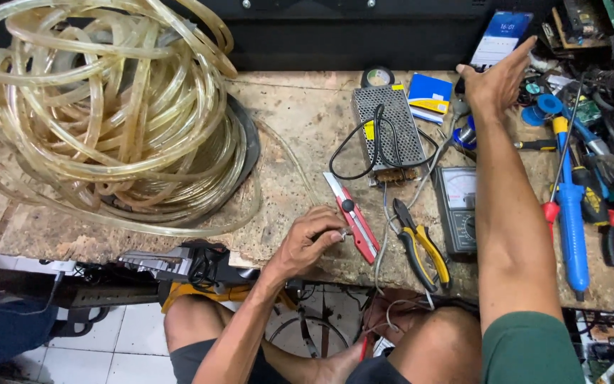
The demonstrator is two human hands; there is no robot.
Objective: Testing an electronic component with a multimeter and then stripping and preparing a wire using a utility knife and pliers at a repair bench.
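The left hand is curled at the front edge of the bench, fingertips pinched on something small and pale beside the red-handled snap-blade utility knife; what is pinched cannot be resolved. The right hand is stretched far back, fingers spread flat and grasping nothing, its tips at the lower edge of the upright smartphone with a lit blue-and-white screen.

Progress, as judged: cutting work appears paused. The knife lies released on the bench, blade slide forward, and no cut piece is recognisable.

The knife's long axis runs diagonally, blade tip toward the back left, butt toward the front right near the bench edge.

Just right of the knife, the yellow-and-black-handled pliers lie with the nose toward the back. Behind them the perforated grey metal power supply box is looped by a black cable. The analogue multimeter with a grey case sits beside the right forearm. Further right lies the blue soldering iron. At far left the large coil of translucent yellowish tubing covers the bench end.
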